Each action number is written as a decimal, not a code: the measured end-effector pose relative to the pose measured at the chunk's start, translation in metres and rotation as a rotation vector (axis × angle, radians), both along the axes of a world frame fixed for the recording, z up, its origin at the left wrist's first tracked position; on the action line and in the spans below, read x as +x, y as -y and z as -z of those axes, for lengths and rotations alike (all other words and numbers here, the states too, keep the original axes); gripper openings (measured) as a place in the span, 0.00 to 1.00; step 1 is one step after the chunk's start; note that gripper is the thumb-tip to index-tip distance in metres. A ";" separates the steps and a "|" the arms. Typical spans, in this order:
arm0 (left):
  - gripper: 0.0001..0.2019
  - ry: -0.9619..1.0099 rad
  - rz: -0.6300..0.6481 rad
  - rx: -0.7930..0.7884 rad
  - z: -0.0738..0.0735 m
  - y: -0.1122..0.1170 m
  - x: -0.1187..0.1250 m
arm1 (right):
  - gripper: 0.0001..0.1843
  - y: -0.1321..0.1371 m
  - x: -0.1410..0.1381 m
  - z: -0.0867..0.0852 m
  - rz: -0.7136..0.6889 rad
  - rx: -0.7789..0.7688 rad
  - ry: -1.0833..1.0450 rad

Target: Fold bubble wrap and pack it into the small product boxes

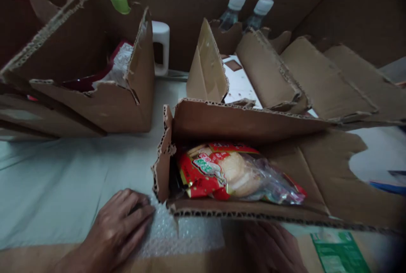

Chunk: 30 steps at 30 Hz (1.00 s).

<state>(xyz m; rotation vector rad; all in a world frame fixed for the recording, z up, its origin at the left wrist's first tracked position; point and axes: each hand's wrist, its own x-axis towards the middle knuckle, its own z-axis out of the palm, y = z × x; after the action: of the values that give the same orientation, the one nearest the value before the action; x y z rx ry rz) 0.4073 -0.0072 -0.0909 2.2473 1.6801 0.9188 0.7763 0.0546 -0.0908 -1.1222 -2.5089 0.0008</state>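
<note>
My left hand [122, 224] is at the lower left with its fingers curled together at the left edge of a sheet of bubble wrap [187, 233]. The sheet lies flat, partly under the front cardboard box [247, 118]. My right hand [274, 245] is at the bottom, right of the sheet; its fingertips are hidden in shadow by the box's front edge. Inside that open box lies a red and clear plastic bag of round crackers [234, 169], its twisted end toward the right.
A divided cardboard box [139, 112] stands at left, with a white jug handle [165, 46] behind. Cardboard compartments [269, 70] fill the back right, near two white-capped bottles [233, 10]. A green packet [339, 252] lies at the bottom right.
</note>
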 end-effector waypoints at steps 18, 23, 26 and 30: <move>0.07 -0.202 -0.349 -0.143 -0.002 0.044 -0.027 | 0.12 0.004 -0.097 0.010 0.148 -0.052 -0.156; 0.05 0.098 -0.399 -0.192 -0.021 0.053 -0.025 | 0.17 0.039 -0.100 -0.004 0.212 -0.406 -0.496; 0.14 0.259 -0.437 -0.286 -0.044 0.055 -0.037 | 0.36 0.076 -0.104 -0.010 0.206 -0.692 -0.636; 0.24 0.168 -0.337 -0.269 -0.063 0.026 -0.052 | 0.28 0.117 -0.128 -0.013 0.061 -0.962 -0.674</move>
<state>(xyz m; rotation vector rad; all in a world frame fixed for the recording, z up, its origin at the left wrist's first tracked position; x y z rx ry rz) 0.3550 -0.0335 -0.0280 1.7010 2.0006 0.8578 0.6488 -0.0628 -0.0775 -1.2090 -1.8130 1.4263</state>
